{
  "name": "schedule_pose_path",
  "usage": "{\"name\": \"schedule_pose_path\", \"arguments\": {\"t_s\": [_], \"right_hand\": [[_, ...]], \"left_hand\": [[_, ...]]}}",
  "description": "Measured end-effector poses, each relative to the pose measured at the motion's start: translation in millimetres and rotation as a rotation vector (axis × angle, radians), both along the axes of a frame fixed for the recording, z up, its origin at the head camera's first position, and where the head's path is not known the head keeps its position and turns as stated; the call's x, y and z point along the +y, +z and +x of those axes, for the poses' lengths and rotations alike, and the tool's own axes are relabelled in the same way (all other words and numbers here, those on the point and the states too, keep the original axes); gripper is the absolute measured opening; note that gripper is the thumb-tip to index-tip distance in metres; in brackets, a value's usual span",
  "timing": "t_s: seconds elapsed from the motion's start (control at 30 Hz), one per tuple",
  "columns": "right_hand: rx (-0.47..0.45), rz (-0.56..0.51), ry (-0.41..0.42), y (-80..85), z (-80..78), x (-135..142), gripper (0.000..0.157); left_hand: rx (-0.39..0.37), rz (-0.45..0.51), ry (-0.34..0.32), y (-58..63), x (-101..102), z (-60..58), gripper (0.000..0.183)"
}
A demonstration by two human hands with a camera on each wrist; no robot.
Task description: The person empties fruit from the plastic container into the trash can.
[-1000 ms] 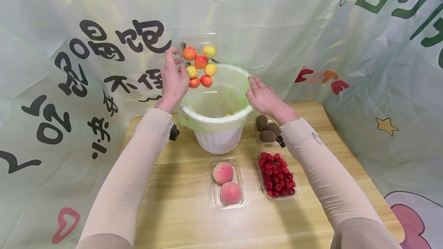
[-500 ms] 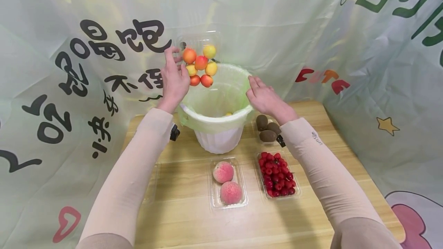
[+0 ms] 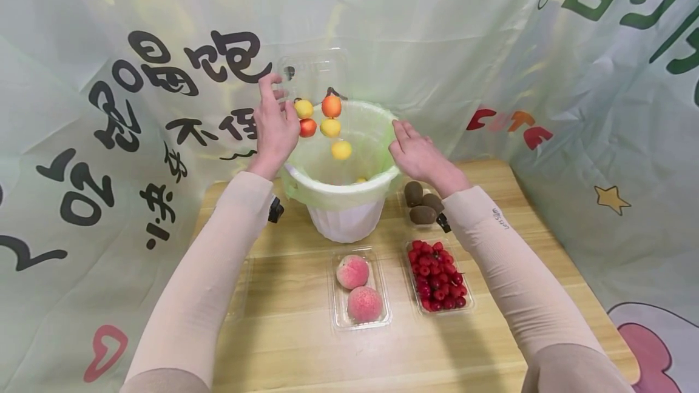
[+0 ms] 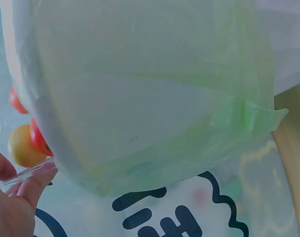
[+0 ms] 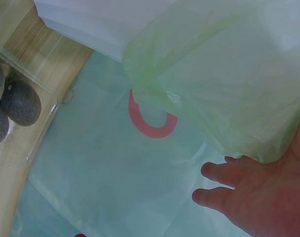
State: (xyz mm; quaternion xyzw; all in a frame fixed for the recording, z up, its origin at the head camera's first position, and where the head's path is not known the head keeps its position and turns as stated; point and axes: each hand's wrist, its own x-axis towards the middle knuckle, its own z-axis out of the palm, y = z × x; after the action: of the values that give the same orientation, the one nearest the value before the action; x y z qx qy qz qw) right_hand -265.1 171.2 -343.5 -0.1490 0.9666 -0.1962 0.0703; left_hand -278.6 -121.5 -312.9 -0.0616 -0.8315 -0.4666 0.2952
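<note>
My left hand [image 3: 275,129] pinches the side of a clear plastic box [image 3: 314,65], steeply tilted over the far left of a white bin [image 3: 346,223]. Small round red and yellow fruits [image 3: 330,128] are at the box's lower end; one yellow fruit [image 3: 341,150] is over the bin's mouth, below the others. A pale green bag [image 3: 377,129] lines the bin and folds over its rim. Another yellow fruit [image 3: 361,181] shows inside. My right hand [image 3: 420,156] rests at the bin's right rim, its visible fingers [image 5: 221,173] fairly straight outside the bag; the thumb is hidden in the right wrist view.
On the wooden table [image 3: 284,344], a clear box of two peaches [image 3: 364,304] sits in front of the bin. To its right stands a box of red berries [image 3: 437,278], with boxed kiwis [image 3: 422,215] behind it. A printed cloth [image 3: 426,47] hangs around the table.
The red and yellow fruits have slid down the box and fewer show in it. One yellow fruit now appears over the bin. Both hands have hardly moved.
</note>
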Motion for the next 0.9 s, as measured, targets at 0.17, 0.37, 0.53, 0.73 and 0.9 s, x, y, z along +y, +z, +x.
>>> {"name": "schedule_pose_path", "arguments": {"t_s": [0.17, 0.37, 0.53, 0.73, 0.9], "right_hand": [[0.000, -0.002, -0.001, -0.6, -0.2, 0.3, 0.070], [-0.001, -0.004, -0.001, -0.7, -0.4, 0.4, 0.069], [0.001, -0.007, -0.002, -1.6, -1.2, 0.2, 0.070], [0.005, -0.007, -0.002, -1.5, -0.5, -0.4, 0.071], [0.001, -0.007, -0.003, -0.8, -0.2, 0.5, 0.071]], "left_hand": [[0.005, 0.009, 0.000, -1.6, -0.5, 0.5, 0.043], [0.039, 0.021, -0.012, -2.0, -0.2, 1.5, 0.042], [0.075, 0.024, -0.022, -3.4, 0.4, 2.3, 0.040], [0.092, 0.022, -0.017, -4.0, 0.6, 2.1, 0.039], [0.129, 0.020, -0.021, -4.9, 0.6, 2.0, 0.037]]}}
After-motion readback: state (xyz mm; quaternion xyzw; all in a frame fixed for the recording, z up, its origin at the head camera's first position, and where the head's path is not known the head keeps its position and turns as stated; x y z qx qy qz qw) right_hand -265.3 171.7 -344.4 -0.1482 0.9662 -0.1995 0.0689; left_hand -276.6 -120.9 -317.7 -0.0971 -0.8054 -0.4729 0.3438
